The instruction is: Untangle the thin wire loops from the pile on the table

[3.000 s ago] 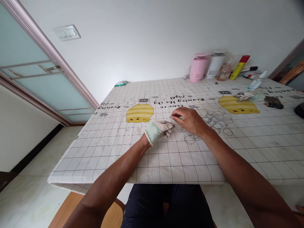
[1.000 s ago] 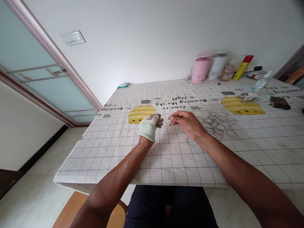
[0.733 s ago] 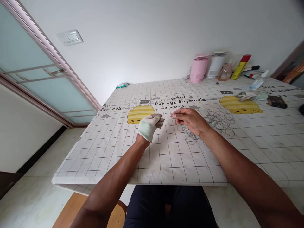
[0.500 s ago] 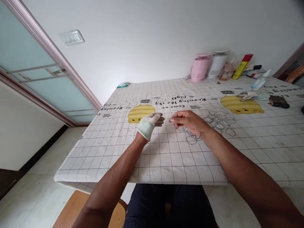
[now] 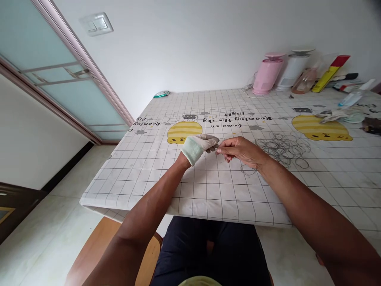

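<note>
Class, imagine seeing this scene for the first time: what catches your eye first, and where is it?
Probably the gloved left hand and the bare right hand, close together over the table in mid-picture. To their right lies a tangle of thin loops. At the back, near the wall, a pink device stands beside a white device.

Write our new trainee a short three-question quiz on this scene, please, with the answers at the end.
1. Which of the person's hands wears a glove?
2. True or false: the tangled loops lie inside a box.
3. Which stands right beside the pink device? (a) a chair; (b) the white device; (c) the green packet.

Key:
1. The left hand.
2. False; they lie on the tablecloth.
3. (b)
</note>
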Available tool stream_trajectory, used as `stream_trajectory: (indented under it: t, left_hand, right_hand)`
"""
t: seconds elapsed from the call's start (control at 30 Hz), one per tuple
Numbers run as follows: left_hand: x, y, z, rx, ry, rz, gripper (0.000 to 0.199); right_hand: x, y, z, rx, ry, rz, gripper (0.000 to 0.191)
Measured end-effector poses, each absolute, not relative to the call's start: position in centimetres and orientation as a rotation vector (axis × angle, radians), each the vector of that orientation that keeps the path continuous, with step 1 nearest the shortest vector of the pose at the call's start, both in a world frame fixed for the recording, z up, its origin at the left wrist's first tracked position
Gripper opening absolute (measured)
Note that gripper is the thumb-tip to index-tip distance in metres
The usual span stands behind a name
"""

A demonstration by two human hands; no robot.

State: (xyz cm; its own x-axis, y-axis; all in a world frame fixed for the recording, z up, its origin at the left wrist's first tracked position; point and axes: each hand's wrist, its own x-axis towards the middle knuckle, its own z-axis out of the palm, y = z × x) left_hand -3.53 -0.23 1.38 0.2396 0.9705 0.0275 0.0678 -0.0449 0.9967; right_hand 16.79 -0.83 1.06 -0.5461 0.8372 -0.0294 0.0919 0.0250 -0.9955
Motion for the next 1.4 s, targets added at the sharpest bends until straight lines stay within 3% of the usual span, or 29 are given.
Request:
stream_trajectory:
  t: [0.53, 0.93, 1.17, 1.4]
  left_hand:
    - [-4.1, 0.0, 1.4, 1.085, 1.038, 1.375, 0.020]
    - [-4.5, 0.1, 1.5, 1.053, 1.086, 1.407, 0.018]
    - [-4.5, 0.1, 1.6, 1.084, 1.091, 1.385, 0.018]
    - [-4.2, 0.0, 1.6, 1.102, 1.098, 1.339, 0.017]
  right_hand:
    - [16.1, -1.2, 0.7, -0.793, -1.539, 1.706, 0.040]
    - [15.9, -1.1, 0.5, -0.860, -1.408, 1.553, 0.034]
    - [15.8, -1.3, 0.7, -0.939, -1.465, 1.536, 0.041]
    - [15.0, -2.2, 0.5, -1.043, -1.746, 0.987, 0.037]
